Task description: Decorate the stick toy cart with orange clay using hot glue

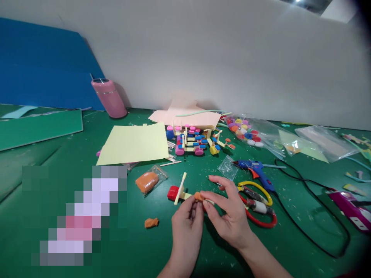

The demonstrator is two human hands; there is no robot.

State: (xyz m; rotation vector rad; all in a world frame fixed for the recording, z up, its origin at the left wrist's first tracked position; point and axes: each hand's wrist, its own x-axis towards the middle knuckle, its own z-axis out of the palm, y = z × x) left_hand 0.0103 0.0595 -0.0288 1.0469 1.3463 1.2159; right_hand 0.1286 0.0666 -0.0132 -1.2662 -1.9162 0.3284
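Green tabletop (130, 253) below, left hand (188, 222) fingers clamped on stick model (180, 190), right hand (230, 218) fingertips pinching its orange clay lump (198, 196); clay likely light, soft, easily dented, so grip the stiffer sticks.

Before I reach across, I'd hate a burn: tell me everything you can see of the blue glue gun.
The blue glue gun lies on its side on the green table, beyond the right hand, untouched. It looks plastic, with a reddish trigger. Its dark nozzle points left, close by a small clear bag; a pale stick protrudes from the rear, and a black cord leaves the handle's end. Whether it's hot can't be told.
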